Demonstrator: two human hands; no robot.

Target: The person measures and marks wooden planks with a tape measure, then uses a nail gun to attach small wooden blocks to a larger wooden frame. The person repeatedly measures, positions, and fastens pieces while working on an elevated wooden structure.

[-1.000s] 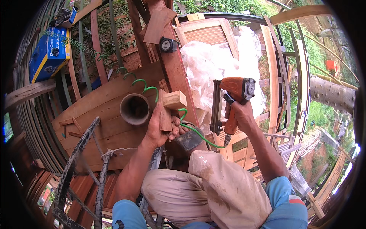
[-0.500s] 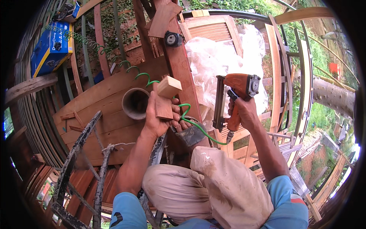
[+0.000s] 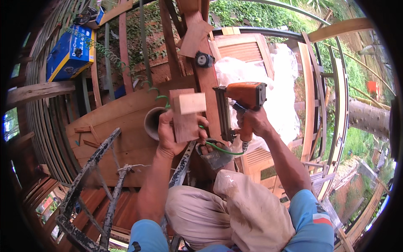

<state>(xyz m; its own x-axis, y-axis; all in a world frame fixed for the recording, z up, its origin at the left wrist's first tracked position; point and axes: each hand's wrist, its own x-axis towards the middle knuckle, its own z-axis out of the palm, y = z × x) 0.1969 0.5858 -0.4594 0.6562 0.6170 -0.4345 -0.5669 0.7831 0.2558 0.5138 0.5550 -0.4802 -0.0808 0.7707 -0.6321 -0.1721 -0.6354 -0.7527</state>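
Wood block (image 3: 187, 114) at frame centre sits clamped in the left hand (image 3: 170, 134); right hand (image 3: 252, 122) grips the orange nail gun (image 3: 241, 103) beside it, a hollow tube (image 3: 152, 122) just left.

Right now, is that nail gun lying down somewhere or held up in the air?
Held up. The right hand grips the orange nail gun by its handle, clear of any surface, beside the wooden block in the left hand.

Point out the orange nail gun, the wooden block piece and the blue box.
orange nail gun (image 3: 248, 95): head view, on the orange body above the handle.
wooden block piece (image 3: 187, 115): head view, on the flat face held in the left hand.
blue box (image 3: 69, 52): head view, on its top face.
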